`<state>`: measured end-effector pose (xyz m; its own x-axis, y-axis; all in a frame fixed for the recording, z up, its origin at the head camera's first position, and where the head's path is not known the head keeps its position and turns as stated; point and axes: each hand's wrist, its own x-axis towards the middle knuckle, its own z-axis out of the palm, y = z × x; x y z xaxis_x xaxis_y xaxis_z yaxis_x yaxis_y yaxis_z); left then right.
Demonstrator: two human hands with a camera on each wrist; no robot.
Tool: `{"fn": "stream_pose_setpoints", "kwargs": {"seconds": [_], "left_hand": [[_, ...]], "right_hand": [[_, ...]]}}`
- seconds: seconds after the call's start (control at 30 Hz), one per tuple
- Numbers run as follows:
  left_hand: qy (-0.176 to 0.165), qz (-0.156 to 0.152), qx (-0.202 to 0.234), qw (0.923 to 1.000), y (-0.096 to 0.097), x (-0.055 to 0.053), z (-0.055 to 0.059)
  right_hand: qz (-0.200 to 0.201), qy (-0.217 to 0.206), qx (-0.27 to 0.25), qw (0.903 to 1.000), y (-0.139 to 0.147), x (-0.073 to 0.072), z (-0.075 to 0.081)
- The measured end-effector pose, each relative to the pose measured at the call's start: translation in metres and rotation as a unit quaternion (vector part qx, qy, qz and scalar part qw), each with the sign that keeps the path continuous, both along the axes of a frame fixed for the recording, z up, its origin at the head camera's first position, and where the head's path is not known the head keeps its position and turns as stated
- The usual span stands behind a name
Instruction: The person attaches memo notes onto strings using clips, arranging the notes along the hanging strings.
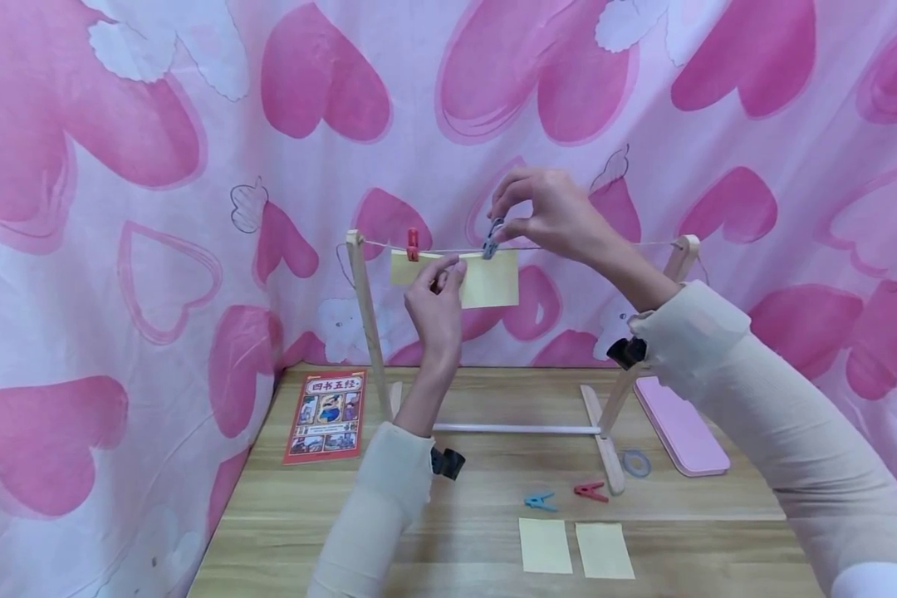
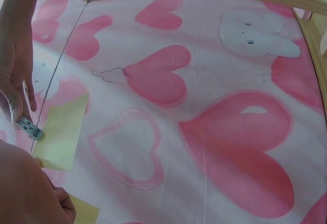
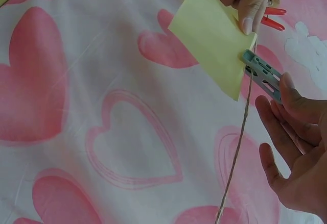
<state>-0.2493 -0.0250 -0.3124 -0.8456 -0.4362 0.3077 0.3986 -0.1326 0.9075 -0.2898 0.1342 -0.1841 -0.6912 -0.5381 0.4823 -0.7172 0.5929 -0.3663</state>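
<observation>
A thin string (image 1: 605, 246) runs across the top of a wooden frame. My left hand (image 1: 435, 309) pinches the upper edge of a yellow paper note (image 1: 497, 282) at the string. Beside it, my right hand (image 1: 551, 212) holds a grey-blue clothespin (image 1: 492, 239) between thumb and fingers; in the right wrist view the tip of this clothespin (image 3: 263, 75) sits over the note's edge and the string. To the left, a red clothespin (image 1: 413, 243) grips another yellow note (image 1: 402, 270) on the string, partly hidden behind my left hand.
On the wooden table (image 1: 486, 473) lie a blue clothespin (image 1: 541, 501), a red clothespin (image 1: 591, 492) and two yellow notes (image 1: 545, 546). The frame's posts (image 1: 368, 316) flank my arms. A red booklet (image 1: 326, 417) lies left; a ring (image 1: 636, 463) and pink case (image 1: 680, 428) lie right.
</observation>
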Motion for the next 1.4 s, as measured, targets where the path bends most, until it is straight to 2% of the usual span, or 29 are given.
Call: {"fn": "stream_pose_setpoints", "kwargs": {"seconds": [0.37,0.6,0.87,1.03,1.23,1.4], "left_hand": [[0.004,0.011,-0.012,0.9999,-0.004,0.001,0.002],[0.002,0.005,-0.019,0.9998,-0.005,0.003,0.001],[-0.005,0.000,-0.030,0.9995,-0.006,0.002,-0.004],[0.004,-0.006,-0.025,0.9997,-0.005,0.002,-0.008],[0.011,-0.004,-0.028,0.9995,-0.003,0.004,-0.014],[0.003,0.002,-0.025,0.9997,-0.002,0.006,-0.022]], "right_hand": [[0.012,0.003,0.028,0.9995,-0.009,-0.003,0.002],[0.031,-0.009,0.048,0.9983,-0.014,-0.003,-0.001],[0.028,-0.057,0.055,0.9965,-0.010,-0.003,-0.004],[0.026,-0.079,0.052,0.9952,-0.008,-0.002,-0.008],[0.032,-0.084,0.036,0.9953,-0.005,0.000,-0.013],[0.049,-0.084,0.024,0.9950,-0.005,0.000,-0.015]]}}
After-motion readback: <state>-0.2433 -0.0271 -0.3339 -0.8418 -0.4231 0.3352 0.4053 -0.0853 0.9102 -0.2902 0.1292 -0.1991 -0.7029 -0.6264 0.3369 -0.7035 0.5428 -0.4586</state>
